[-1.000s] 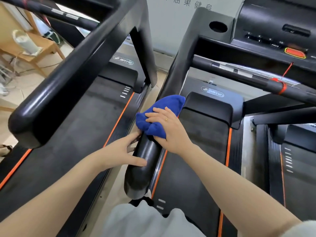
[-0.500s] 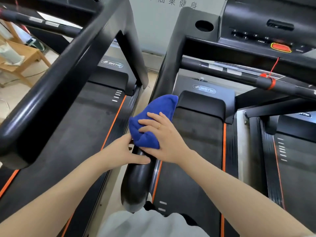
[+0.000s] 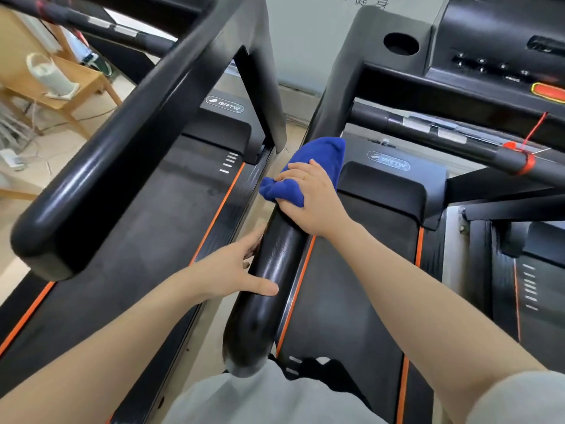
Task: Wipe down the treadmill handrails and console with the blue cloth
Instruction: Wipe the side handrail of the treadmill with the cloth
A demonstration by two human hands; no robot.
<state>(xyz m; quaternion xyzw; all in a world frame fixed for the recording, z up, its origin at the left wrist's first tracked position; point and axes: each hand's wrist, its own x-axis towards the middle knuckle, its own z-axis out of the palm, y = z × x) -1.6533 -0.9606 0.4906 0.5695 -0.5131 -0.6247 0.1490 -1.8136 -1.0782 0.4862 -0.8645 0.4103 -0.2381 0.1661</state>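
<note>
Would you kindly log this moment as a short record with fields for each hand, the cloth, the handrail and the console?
right hand: the right hand presses the blue cloth onto the handrail, fingers curled over it
left hand: the left hand rests on the handrail's left side, thumb on top, nearer the person than the cloth
cloth: bunched, on the rail's upper part
console: the console is up right, untouched
orange button: the orange button is at the console's right edge
</note>
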